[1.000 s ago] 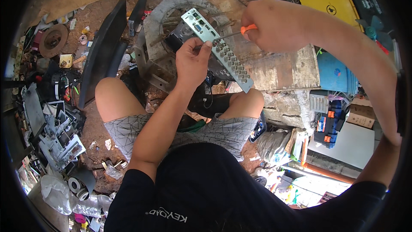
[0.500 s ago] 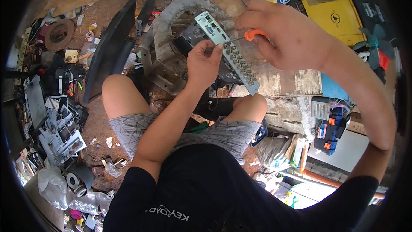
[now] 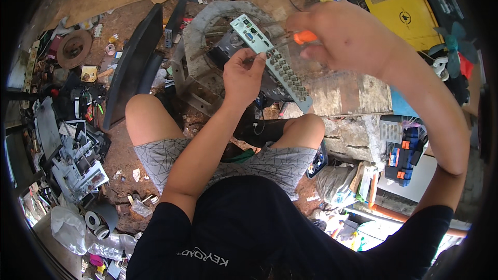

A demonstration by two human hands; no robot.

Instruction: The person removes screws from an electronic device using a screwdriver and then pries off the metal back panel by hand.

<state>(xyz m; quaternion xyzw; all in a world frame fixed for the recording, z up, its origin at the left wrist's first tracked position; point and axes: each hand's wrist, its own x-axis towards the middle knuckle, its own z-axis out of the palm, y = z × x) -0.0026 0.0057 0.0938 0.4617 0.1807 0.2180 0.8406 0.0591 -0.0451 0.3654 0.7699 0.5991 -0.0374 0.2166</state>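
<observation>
A pale green metal connector panel [image 3: 254, 36] with ports and rows of round sockets slants across the middle, fixed to or resting against a dark metal box, likely a video recorder [image 3: 227, 43]. My left hand [image 3: 243, 78] is closed at the panel's left edge, thumb and fingers pinching there. My right hand [image 3: 347, 36] comes in from the right, its fingers closed round the orange handle of a screwdriver [image 3: 305, 37]. The thin shaft points left toward the panel, its tip close to my left fingertips. Whether the tip sits in a screw is too small to see.
A round grey metal frame [image 3: 194, 28] stands under the recorder, beside a wooden board [image 3: 353, 93]. To the left leans a flat black screen [image 3: 135, 67]. A yellow case [image 3: 402, 13], a small fan [image 3: 455, 46] and a blue toolbox [image 3: 403, 156] lie right. Scrap covers the left floor.
The panel has shifted slightly left. My right hand has turned a little with the screwdriver and its fingers are blurred. My left hand keeps its pinch, moved slightly left.
</observation>
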